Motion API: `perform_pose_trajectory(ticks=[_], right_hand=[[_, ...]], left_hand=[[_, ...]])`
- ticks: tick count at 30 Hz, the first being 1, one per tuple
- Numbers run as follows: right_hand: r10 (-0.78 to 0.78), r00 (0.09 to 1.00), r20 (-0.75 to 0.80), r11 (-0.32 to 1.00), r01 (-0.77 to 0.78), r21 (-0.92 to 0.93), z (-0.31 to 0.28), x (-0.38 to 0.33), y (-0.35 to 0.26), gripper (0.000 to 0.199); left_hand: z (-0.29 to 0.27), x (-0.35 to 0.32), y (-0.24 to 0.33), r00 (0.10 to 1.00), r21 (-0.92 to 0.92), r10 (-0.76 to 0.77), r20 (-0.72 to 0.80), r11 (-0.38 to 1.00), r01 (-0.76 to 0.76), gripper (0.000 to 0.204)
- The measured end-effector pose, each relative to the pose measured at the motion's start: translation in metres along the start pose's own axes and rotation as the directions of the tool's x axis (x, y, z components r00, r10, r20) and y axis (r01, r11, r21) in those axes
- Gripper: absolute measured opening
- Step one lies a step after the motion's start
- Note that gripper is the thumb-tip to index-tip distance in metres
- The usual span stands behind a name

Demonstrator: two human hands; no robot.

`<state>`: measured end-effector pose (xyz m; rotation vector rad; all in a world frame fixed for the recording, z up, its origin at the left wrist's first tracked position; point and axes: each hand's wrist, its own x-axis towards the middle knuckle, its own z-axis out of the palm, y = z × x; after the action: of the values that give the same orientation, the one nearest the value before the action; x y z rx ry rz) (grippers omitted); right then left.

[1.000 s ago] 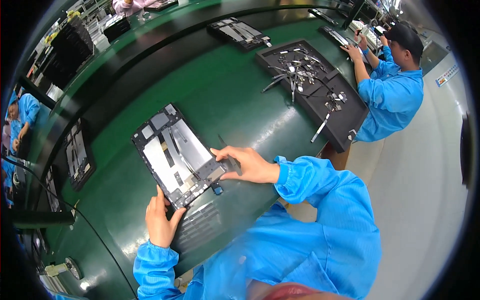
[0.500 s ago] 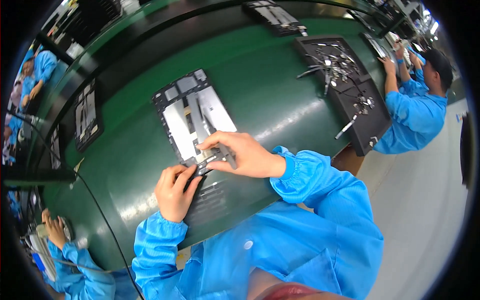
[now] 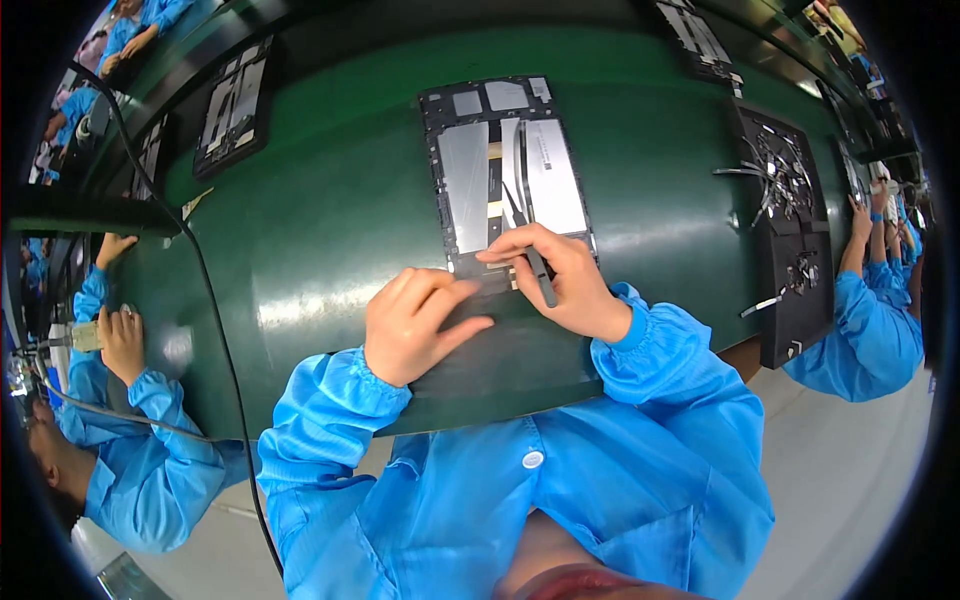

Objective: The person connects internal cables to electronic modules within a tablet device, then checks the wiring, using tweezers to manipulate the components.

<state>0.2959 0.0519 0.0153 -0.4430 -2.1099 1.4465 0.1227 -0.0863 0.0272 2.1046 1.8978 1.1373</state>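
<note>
An opened tablet [image 3: 467, 190] lies on the green bench in front of me, its black frame holding silver battery panels and a dark strip with tan patches between them. My right hand [image 3: 565, 285] rests over its lower end, fingers closed round dark tweezers [image 3: 541, 280] whose tips point away from me over the middle strip. Beside the tablet's lower left corner is my left hand [image 3: 413, 325], with thumb and fingers apart and nothing seen in it. Blur and my right fingers partly hide the tablet's lower edge.
At the right, a black tray [image 3: 797, 300] holds many small cables and metal parts. Other opened tablets lie at the far left [image 3: 232, 105] and far right [image 3: 693, 40]. A black cable [image 3: 215, 300] hangs across the left side. Co-workers in blue sit at both sides.
The view has turned, shifting the scene. My left hand has come off the tablet's lower corner and its fingers have spread. The tweezers stay in my right hand.
</note>
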Motion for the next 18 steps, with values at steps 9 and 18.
perform_pose_trajectory(ticks=[9,18], right_hand=[[-0.123,0.973,0.195,0.962,0.165,-0.219,-0.003,0.008,-0.010,0.031],[-0.101,0.993,0.064,0.977,0.111,-0.180,0.005,0.004,-0.001,0.031]], left_hand=[[0.010,-0.004,-0.006,0.997,-0.092,-0.073,-0.037,0.993,0.069,0.019],[0.010,-0.001,-0.003,0.958,-0.237,-0.285,0.042,0.928,0.286,0.017]])
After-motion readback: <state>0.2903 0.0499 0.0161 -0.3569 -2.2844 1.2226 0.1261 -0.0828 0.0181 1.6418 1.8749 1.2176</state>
